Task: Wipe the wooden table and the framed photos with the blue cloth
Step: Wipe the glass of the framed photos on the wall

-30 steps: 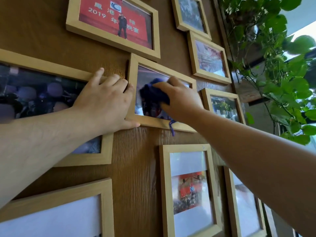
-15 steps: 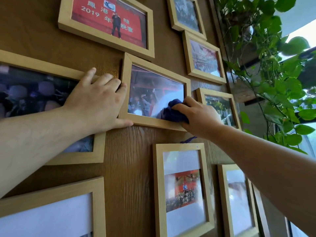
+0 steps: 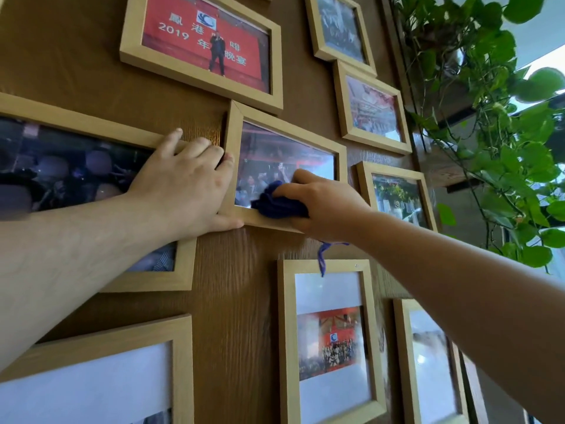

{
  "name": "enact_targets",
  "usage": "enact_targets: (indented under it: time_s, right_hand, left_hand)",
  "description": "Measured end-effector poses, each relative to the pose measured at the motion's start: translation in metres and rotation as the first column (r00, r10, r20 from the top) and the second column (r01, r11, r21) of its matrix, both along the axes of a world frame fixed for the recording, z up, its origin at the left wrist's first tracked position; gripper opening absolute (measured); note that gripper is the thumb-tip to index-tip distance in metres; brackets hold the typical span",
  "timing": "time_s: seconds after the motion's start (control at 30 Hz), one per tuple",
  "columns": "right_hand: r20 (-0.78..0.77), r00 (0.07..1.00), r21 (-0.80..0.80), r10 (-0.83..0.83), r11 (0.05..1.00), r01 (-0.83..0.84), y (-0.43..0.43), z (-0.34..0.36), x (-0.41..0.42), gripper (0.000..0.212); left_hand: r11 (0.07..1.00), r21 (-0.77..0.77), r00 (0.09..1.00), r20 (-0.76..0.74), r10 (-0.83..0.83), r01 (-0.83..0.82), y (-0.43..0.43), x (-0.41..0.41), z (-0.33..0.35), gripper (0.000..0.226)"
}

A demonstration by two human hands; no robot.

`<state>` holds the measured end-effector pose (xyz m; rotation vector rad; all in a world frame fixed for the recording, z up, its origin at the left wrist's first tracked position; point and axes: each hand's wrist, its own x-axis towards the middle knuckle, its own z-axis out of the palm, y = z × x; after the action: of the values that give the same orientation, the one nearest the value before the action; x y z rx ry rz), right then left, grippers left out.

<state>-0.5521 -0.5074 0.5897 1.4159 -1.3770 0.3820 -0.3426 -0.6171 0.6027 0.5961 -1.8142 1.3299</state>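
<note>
A light wooden framed photo (image 3: 275,133) hangs in the middle of a brown wood-grain wall (image 3: 235,301). My right hand (image 3: 324,206) grips a bunched blue cloth (image 3: 278,203) and presses it on the frame's lower glass and bottom rail; a blue tail of the cloth hangs below the hand. My left hand (image 3: 186,185) lies flat against the frame's left edge, fingers spread, thumb under its bottom corner, over the corner of a wide dark photo frame (image 3: 76,166).
Several other wooden frames surround it: a red banner photo (image 3: 201,47) above, two (image 3: 373,111) at the upper right, one (image 3: 397,194) to the right, more (image 3: 330,341) below. A leafy green trailing plant (image 3: 501,142) hangs at the right by a window.
My right hand swept the cloth from the glass's upper left to its right side, then back left along the bottom rail. The left hand stays on the frame's left edge.
</note>
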Motion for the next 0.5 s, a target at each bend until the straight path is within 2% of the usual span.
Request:
enact_targets:
  time_s: [0.17, 0.33, 0.5]
  right_hand:
    - [0.085, 0.986, 0.007, -0.142, 0.990, 0.142, 0.019, -0.009, -0.039, 0.044]
    - [0.102, 0.962, 0.036, -0.255, 0.967, 0.253, 0.033, -0.014, -0.057, 0.045]
    - [0.031, 0.929, -0.020, -0.370, 0.929, 0.370, 0.040, -0.022, -0.059, 0.047]
  left_hand:
    - [1.000, 0.007, 1.000, 0.003, 0.012, -0.012, 0.001, 0.000, -0.001, 0.106]
    - [1.000, 0.010, 1.000, 0.009, 0.024, -0.024, 0.003, 0.001, -0.002, 0.106]
    - [1.000, 0.006, 0.999, 0.026, 0.027, -0.027, 0.006, 0.002, -0.002, 0.105]
